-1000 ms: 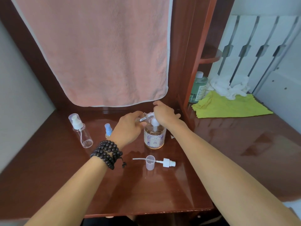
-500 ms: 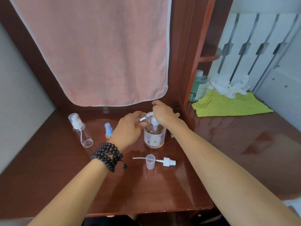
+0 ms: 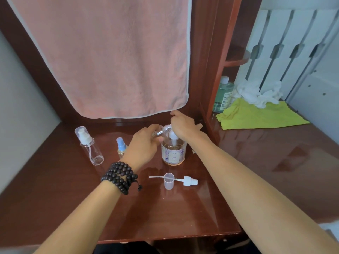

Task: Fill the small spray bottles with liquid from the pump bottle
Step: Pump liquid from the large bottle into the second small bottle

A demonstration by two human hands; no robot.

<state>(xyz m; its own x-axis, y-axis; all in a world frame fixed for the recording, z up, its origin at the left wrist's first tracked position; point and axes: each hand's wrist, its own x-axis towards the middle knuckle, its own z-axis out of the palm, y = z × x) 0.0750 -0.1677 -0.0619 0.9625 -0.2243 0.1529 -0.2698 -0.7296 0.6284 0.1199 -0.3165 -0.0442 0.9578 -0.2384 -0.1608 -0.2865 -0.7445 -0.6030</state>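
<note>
While the right hand presses the pump bottle, the left hand grips a small spray bottle at its spout.

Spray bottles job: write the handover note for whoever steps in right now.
Left hand: holds a small open bottle tilted at the pump spout.
Right hand: on the pump bottle head.
Its sprayer top and clear cap lie on the desk in front.
Blue-capped bottle holds amber liquid: looks filled.
White-topped bottle at left looks empty.
Left: finish this fill, recap, then fill the white-topped one.
</note>
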